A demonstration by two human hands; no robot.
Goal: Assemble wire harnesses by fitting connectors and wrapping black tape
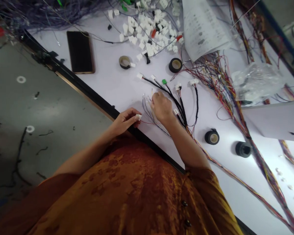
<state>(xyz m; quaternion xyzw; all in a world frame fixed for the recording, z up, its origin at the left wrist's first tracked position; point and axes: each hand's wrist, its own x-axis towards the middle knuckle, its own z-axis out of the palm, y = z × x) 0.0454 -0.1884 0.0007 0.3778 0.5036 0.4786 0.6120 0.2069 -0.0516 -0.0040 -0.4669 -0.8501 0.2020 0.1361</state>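
My left hand (127, 120) is closed on a small white connector (138, 116) near the table's front edge. A thin red wire (148, 122) runs from that connector toward the right. My right hand (161, 106) has its fingers pinched together among several loose thin wires (147, 106); which wire it grips, if any, is too small to make out. Just right of it lies a black-taped wire harness (177, 104), whose branches end in white connectors (178, 86) and a green connector (164, 81).
Loose white connectors (150, 32) are heaped at the back. A phone (80, 52) lies at left. Black tape rolls (175, 65) (212, 137) and a brown-cored roll (124, 62) sit around the harness. Printed paper (203, 29), a plastic bag (257, 81) and long wire bundles (242, 124) cover the right side.
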